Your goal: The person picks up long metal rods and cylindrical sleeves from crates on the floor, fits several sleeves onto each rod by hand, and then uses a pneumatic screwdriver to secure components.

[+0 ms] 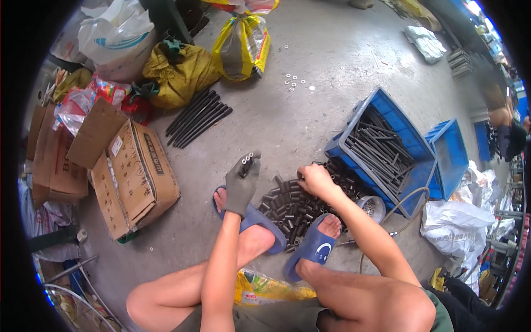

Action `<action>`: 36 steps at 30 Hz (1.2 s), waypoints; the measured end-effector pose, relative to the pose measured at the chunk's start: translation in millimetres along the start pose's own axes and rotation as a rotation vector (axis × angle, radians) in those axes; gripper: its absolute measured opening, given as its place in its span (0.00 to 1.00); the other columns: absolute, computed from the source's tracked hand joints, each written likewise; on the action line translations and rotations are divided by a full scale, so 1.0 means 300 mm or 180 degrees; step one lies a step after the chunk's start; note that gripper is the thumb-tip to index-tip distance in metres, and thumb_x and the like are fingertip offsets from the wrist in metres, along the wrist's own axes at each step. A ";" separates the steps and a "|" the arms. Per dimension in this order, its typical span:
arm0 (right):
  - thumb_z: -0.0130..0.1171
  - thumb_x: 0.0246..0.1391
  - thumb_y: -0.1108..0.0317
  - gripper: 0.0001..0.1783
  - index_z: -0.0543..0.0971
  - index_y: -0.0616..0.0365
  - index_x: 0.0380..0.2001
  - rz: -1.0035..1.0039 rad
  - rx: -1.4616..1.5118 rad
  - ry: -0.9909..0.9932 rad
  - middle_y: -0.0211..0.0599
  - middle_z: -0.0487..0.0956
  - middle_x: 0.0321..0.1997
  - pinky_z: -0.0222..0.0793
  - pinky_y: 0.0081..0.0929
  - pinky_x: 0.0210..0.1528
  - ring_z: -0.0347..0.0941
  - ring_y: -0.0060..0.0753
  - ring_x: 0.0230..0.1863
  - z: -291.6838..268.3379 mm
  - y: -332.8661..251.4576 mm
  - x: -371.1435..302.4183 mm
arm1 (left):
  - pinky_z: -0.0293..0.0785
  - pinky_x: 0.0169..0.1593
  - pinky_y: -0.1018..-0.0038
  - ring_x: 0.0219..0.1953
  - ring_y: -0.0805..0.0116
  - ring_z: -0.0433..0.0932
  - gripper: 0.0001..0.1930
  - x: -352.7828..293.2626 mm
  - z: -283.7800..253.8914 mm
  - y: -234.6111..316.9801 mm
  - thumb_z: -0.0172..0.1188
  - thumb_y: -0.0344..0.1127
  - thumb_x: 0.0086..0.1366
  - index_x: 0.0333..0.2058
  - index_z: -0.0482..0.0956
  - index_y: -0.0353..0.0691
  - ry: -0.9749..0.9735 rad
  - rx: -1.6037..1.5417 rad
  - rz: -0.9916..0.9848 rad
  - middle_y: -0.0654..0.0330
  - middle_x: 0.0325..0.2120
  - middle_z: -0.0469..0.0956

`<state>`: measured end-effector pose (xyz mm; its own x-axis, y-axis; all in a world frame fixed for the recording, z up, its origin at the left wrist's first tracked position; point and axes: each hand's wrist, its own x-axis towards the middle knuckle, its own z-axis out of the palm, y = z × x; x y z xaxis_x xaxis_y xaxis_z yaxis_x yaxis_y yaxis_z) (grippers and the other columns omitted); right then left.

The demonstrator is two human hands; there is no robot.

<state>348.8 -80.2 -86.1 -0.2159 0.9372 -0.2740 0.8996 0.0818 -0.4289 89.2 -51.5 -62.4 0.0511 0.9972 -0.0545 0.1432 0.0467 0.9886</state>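
My left hand (242, 185), in a grey glove, is raised above the floor with its fingers closed. Small pale rings (247, 159) show at its fingertips; whether they are loose or the ends of tubes is too small to tell. My bare right hand (316, 180) reaches over a pile of short black tubes (285, 206) lying between and beyond my feet. Its fingers are curled together at the pile's far edge, and what they pinch is mostly hidden.
A blue crate (345, 145) full of long black rods tilts at the right, beside a round tub (371, 207) of small parts and a hose (406, 198). Left lie a bundle of black rods (199, 119) and a cardboard box (135, 177). Pale washers (294, 82) dot the floor ahead.
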 end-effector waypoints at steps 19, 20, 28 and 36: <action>0.71 0.55 0.65 0.11 0.84 0.60 0.38 -0.0491 0.1014 0.0894 0.47 0.78 0.35 0.76 0.43 0.40 0.79 0.54 0.35 -0.037 -0.150 0.024 | 0.78 0.53 0.75 0.48 0.74 0.84 0.13 -0.023 -0.012 -0.080 0.65 0.31 0.73 0.53 0.84 0.35 0.0598 -0.0383 0.0069 0.58 0.46 0.87; 0.69 0.54 0.63 0.13 0.83 0.61 0.36 -0.0601 0.1010 0.0905 0.52 0.80 0.35 0.76 0.49 0.41 0.79 0.61 0.36 -0.035 -0.149 0.050 | 0.78 0.53 0.75 0.48 0.74 0.84 0.13 -0.022 -0.019 -0.078 0.65 0.31 0.73 0.53 0.84 0.35 0.0602 -0.0368 0.0076 0.58 0.46 0.87; 0.67 0.45 0.68 0.08 0.87 0.61 0.29 -0.0202 -0.0655 -0.0453 0.55 0.86 0.33 0.85 0.46 0.43 0.87 0.57 0.39 0.077 -0.246 0.182 | 0.80 0.52 0.76 0.46 0.76 0.84 0.16 -0.020 -0.031 -0.024 0.71 0.24 0.65 0.52 0.86 0.37 0.0149 0.0223 0.0277 0.60 0.46 0.88; 0.68 0.59 0.63 0.15 0.83 0.65 0.40 -0.0651 0.1199 0.0781 0.51 0.85 0.34 0.79 0.39 0.38 0.84 0.48 0.34 -0.154 -0.239 0.134 | 0.82 0.47 0.75 0.41 0.72 0.87 0.13 -0.025 -0.037 -0.031 0.72 0.30 0.65 0.48 0.88 0.37 0.0061 -0.0189 0.0111 0.56 0.41 0.89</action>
<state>293.0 -32.7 -26.7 -0.2372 0.9707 0.0396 0.6387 0.1865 -0.7465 76.5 -58.9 -69.7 0.0361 0.9992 -0.0179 0.0829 0.0148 0.9964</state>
